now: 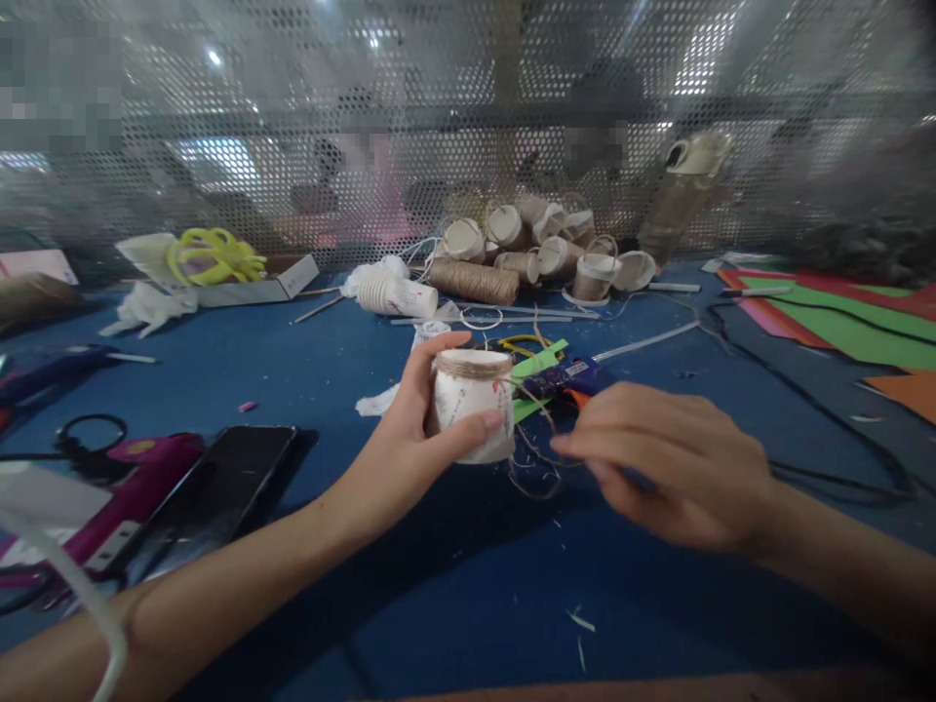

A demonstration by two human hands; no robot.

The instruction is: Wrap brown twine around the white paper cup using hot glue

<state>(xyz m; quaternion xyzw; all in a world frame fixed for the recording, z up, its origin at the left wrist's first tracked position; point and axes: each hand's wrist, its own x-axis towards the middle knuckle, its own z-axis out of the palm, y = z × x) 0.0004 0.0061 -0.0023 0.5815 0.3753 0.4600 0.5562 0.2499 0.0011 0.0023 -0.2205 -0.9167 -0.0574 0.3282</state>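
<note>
Both hands are busy: the left hand (409, 419) grips a white paper cup (475, 414) over the bench (307, 375), twine round its rim, and the right hand (673, 468) seems to pinch the loose twine (539, 453). Pretty cluttered: 1 blue glue gun (563, 378) and green strips (539, 361) crowd in behind, partly blocked, a phone (223, 487) lies left, and twine-wrapped cups (462, 239) pile up behind a twine roll (475, 281).
</note>
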